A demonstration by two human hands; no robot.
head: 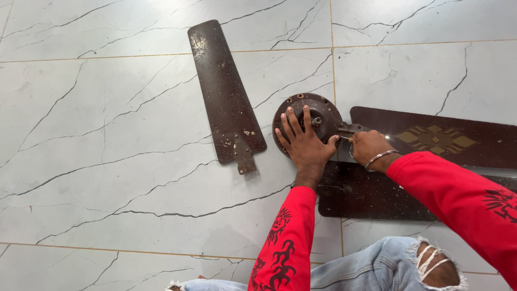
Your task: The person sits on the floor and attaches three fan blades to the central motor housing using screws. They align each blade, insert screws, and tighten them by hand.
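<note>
Pressing my left hand [304, 141] flat on the fan motor [307, 121], fingers spread; right hand [369, 148] pinched shut on a blade bracket [350, 129].

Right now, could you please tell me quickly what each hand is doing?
Left hand: open, fingers spread flat on the round fan motor housing.
Right hand: closed at the blade bracket; what it grips cannot be told.

Plenty of open floor [107, 161] left of the loose blade [225, 91], and above the hub [301, 116] too. Right side's crowded: two blades [436, 137] still on, stacked close. Left hand [304, 143] covers the hub, right hand [369, 146] blocks the bracket, and the knees box in the bottom.
</note>
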